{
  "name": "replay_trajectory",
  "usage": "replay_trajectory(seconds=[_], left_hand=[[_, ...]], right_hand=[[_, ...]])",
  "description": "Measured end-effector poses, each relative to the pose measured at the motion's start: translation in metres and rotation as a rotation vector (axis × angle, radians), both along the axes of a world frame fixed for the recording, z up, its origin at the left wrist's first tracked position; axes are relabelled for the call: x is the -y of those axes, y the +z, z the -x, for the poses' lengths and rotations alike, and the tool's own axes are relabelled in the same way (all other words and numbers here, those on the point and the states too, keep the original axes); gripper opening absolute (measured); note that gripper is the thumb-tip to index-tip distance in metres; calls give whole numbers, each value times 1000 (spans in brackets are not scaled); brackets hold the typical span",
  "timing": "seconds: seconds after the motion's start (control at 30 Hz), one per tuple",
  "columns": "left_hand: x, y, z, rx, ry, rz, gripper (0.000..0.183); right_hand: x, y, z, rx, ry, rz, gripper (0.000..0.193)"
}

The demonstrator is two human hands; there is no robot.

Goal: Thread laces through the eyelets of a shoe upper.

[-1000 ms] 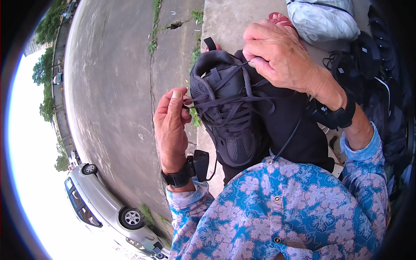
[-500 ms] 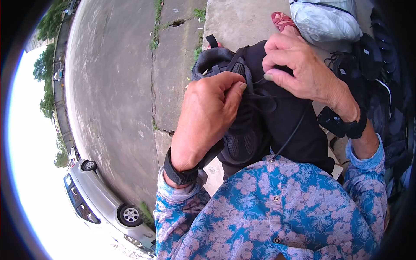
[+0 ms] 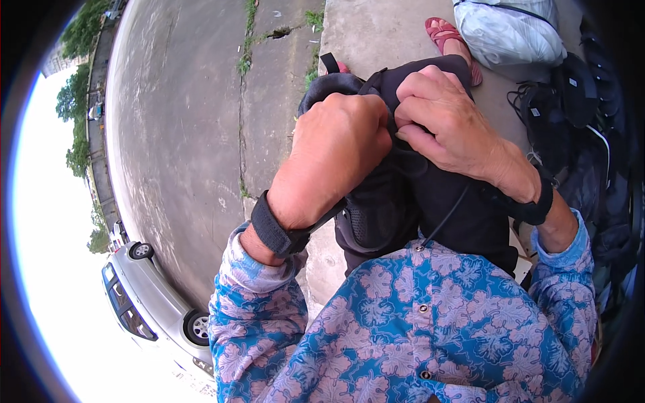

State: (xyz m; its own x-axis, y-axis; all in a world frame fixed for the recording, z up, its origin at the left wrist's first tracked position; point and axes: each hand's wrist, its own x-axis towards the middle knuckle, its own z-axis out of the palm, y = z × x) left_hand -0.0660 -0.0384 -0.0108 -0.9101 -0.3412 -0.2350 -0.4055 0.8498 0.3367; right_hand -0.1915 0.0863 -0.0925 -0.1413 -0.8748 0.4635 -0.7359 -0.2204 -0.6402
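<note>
A black shoe (image 3: 373, 218) with mesh panels rests across my dark-trousered lap, its padded collar and pull loop pointing away from me and its toe toward me. My left hand (image 3: 341, 149) is closed over the middle of the shoe, thumb and fingers curled in at its black shoelace. Right beside it, my right hand (image 3: 440, 121) is closed in a pinch, its fingertips almost meeting the left ones. Most of the lace is hidden behind my fingers, dark against dark. Black straps circle both my wrists.
Beyond my knees is a foot in a red sandal (image 3: 443, 35), next to a stuffed whitish plastic bag (image 3: 514, 33). Several black shoes (image 3: 574, 91) lie at the right. A silver car (image 3: 151, 289) stands at the left on grey concrete (image 3: 181, 121).
My right hand has come left and slightly down, closing the gap to the left hand. My left hand has turned over, knuckles up, and shifted a little right; the lace loops are now covered.
</note>
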Motion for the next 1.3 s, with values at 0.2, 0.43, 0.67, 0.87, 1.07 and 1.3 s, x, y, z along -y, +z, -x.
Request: replay_trajectory(seconds=[0.2, 0.43, 0.67, 0.87, 1.07, 1.3], left_hand=[[15, 25, -17, -118, 76, 241, 8], [47, 28, -37, -307, 430, 176, 10], [33, 14, -79, -137, 560, -343, 37], [15, 9, -87, -231, 580, -485, 26], [-3, 17, -99, -218, 671, -489, 16], [-8, 13, -108, -217, 760, -499, 15]], right_hand=[[-13, 21, -2, 51, 133, -16, 18], [-1, 15, -5, 95, 163, -28, 11], [5, 18, 0, 257, 193, -69, 8], [1, 20, -5, 246, 162, -108, 11], [-6, 17, -5, 117, 127, -86, 6], [-5, 15, -10, -30, 51, -47, 11]])
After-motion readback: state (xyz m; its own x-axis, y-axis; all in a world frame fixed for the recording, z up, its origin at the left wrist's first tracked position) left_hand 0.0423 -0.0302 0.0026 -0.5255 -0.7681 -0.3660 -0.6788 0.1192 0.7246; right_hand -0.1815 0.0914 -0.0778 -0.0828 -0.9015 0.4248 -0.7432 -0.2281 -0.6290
